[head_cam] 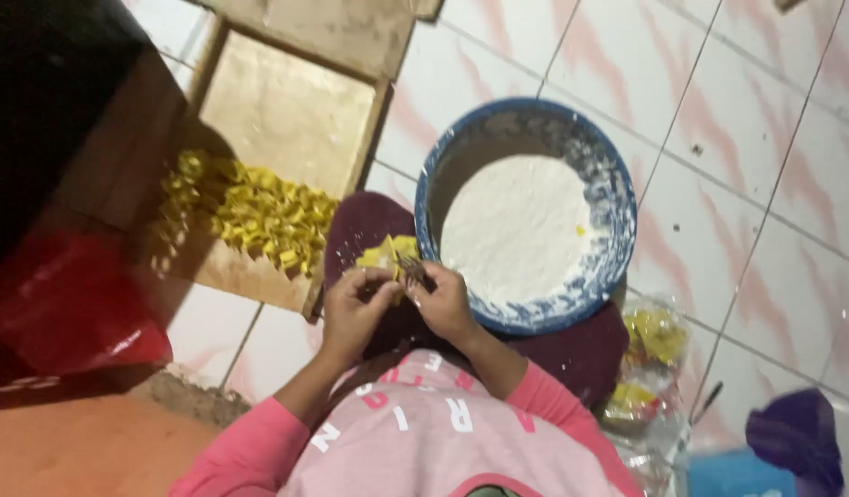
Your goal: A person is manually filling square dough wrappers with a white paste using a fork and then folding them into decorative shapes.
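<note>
Dim indoor light with a warm cast. The white filling in the bowl [526,225] is the brightest spot and looks nearly washed out, while the tiled floor [747,120] is evenly lit. The upper-left corner sinks into black shadow, which also crosses the wooden tray [286,110]. The whole picture is soft and grainy, and the hands are slightly motion-blurred.

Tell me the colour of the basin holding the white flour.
Blue basin, dusted white inside; head view.
</note>
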